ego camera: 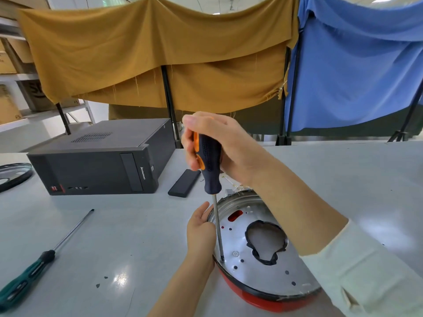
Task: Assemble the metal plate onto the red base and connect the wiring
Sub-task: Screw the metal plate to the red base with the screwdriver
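Screwdriver (210, 165), dark blue handle with orange inserts: gripped upright in the right hand (215, 143), fingers and thumb curled round the handle; its thin shaft runs down to the tip, which sits on a screw point near the left edge of the metal plate (242, 245).

Metal plate: round, silver, dotted with small holes, with a large black-edged opening at its middle and a red slot showing toward its far side. It is seated inside the red base (251, 296), whose black rim surrounds it.

Red base: on the tabletop (114, 236), near the front edge, right of centre.

Left hand (201, 232): grips the left rim of the base, fingers curled over the edge beside the screwdriver shaft.

Wiring (235, 186): pale strands at the far edge of the base; too small to tell how they connect.

Second screwdriver (43, 257), green and black handle: lying on the tabletop at left, well apart from the base.

Black computer case (98, 161): lying on its side, far left. Flat black device (184, 183) just beside it. Dark ring (13, 175) at the left edge. Mustard cloth (155, 56) and blue cloth (354, 65) hang behind.
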